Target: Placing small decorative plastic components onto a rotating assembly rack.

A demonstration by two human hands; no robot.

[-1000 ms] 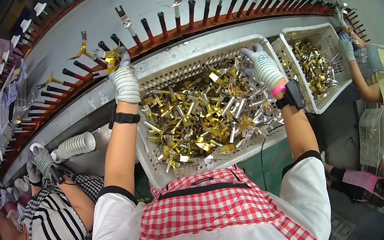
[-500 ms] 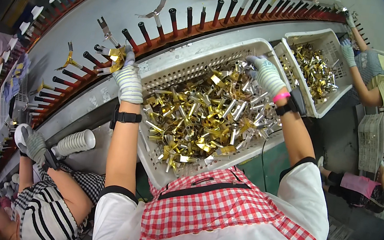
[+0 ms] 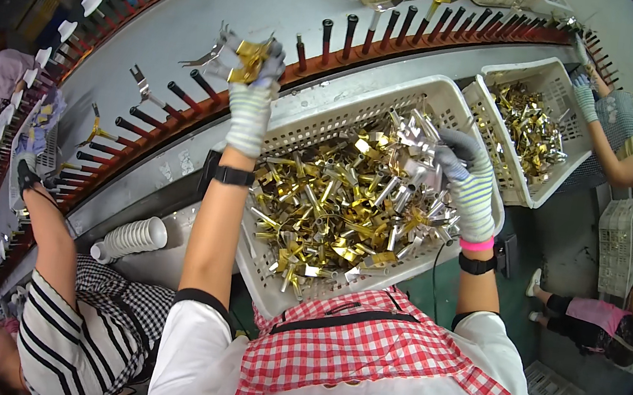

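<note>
My gloved left hand (image 3: 251, 101) is raised beside the row of pegs, its fingers closed on gold metal brackets (image 3: 251, 59). Just left of those fingers a silver forked bracket (image 3: 207, 58) points outward; whether they touch it is unclear. Over the right side of a white perforated crate (image 3: 289, 136), my gloved right hand (image 3: 469, 182) has curled fingers against a bunch of silver metal brackets (image 3: 414, 137). A heap of gold and silver brackets (image 3: 331, 211) fills the crate below.
Red-and-black pegs (image 3: 326, 43) line a curved rail (image 3: 314, 63); some carry forked brackets (image 3: 143, 85). Stacked white cups (image 3: 133, 239) lie left of the crate. A second crate (image 3: 547, 176) of brackets stands right. Co-workers work on both sides, one in a striped shirt (image 3: 78, 334).
My left hand has moved up and right, with gold brackets in it. My right hand has shifted right and lower with silver brackets. Pegs carrying brackets have slid left. The left co-worker's arm now stretches away.
</note>
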